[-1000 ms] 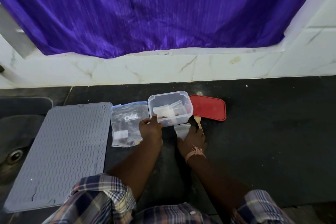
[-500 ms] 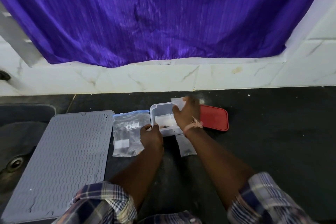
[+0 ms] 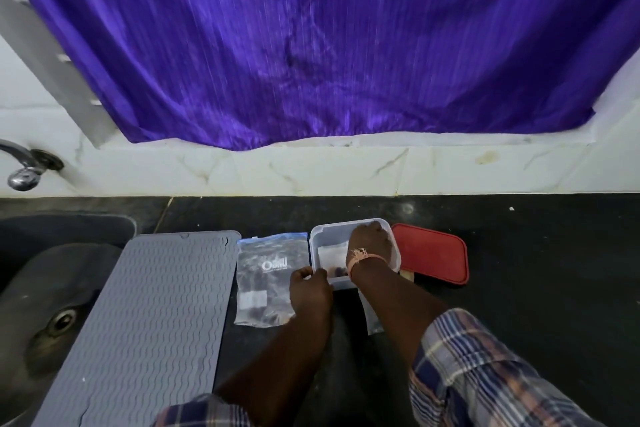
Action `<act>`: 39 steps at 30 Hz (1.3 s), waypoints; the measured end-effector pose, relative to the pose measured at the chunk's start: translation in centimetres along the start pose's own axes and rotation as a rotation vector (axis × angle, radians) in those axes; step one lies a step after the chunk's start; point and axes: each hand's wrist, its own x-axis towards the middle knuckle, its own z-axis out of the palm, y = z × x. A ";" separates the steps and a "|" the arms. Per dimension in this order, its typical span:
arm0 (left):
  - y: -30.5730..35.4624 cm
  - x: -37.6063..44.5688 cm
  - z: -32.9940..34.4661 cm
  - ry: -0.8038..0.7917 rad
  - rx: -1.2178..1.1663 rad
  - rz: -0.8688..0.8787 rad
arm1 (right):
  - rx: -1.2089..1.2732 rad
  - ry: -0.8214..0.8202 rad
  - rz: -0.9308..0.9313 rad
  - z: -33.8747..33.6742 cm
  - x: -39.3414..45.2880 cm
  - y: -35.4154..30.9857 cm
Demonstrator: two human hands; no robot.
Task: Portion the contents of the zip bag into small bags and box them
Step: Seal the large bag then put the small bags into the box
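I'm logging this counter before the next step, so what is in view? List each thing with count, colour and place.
Zip bag: one, clear with blue top, flat between mat and box.
Box: one, clear, open, small bags inside.
Small bag: one, clear, on counter under the right forearm.
Lid: one, red, right of box.
Mat: one, grey, ribbed, left of zip bag.
Sink: one, grey, far left.
Tap: one, chrome, above sink.
Curtain: one, purple, behind.
Left hand: holds box's near left corner.
Right hand: reaches into box.
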 end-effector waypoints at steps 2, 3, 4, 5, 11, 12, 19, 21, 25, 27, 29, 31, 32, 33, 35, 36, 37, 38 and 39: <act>-0.1 -0.1 0.0 -0.007 -0.015 -0.008 | -0.002 -0.039 -0.070 0.2 0.1 0.0; -0.1 -0.2 0.0 -0.007 -0.021 -0.012 | 0.028 -0.091 -0.094 0.3 0.3 0.1; 0.0 -0.3 0.0 -0.001 -0.013 -0.007 | 0.073 -0.154 -0.099 0.4 0.3 0.3; -0.1 -0.3 -0.1 0.003 -0.002 0.003 | 0.119 -0.217 -0.089 0.4 0.4 0.6; 0.0 -0.1 0.0 -0.020 -0.037 0.005 | 0.416 -0.019 -0.056 -0.9 -0.5 1.7; 0.0 -0.5 -0.1 -0.016 -0.036 0.011 | 0.448 0.130 -0.071 -0.9 -1.1 2.0; -0.5 -1.6 0.3 -0.015 -0.182 0.034 | 0.433 0.574 0.143 3.7 -9.1 5.4; -0.7 -1.8 0.3 -0.025 -0.224 0.036 | 0.377 0.420 0.164 5.5 -10.5 6.4; -0.9 -2.5 -0.2 -0.050 -0.290 0.042 | 0.344 0.048 0.096 7.7 -12.0 7.0; -1.1 -2.8 -0.5 -0.062 -0.296 0.030 | 0.318 -0.014 0.117 7.6 -12.4 6.6; -1.4 -2.6 -0.8 -0.051 -0.281 0.029 | 0.254 -0.029 0.100 7.4 -12.6 6.1; -1.6 -2.6 -1.2 -0.033 -0.275 0.025 | 0.311 -0.067 0.131 7.1 -12.7 5.9; -1.8 -2.6 -1.2 -0.035 -0.279 0.025 | 0.378 -0.080 0.162 7.1 -12.8 5.9; -1.8 -2.6 -1.3 -0.043 -0.285 0.028 | 0.434 -0.052 0.175 7.1 -13.0 5.9; -1.9 -2.6 -1.3 -0.060 -0.296 0.039 | 0.500 0.114 0.163 7.0 -13.5 6.1; -1.8 -2.6 -1.3 -0.062 -0.292 0.050 | 0.552 0.205 0.163 6.9 -13.7 6.2; -1.8 -2.5 -1.3 -0.055 -0.284 0.062 | 0.623 0.284 0.172 6.5 -13.7 6.3; -1.8 -2.2 -1.2 -0.048 -0.277 0.065 | 0.702 0.360 0.185 6.0 -13.6 6.4; -1.7 -2.1 -1.1 -0.041 -0.266 0.068 | 0.770 0.426 0.193 5.2 -13.3 6.4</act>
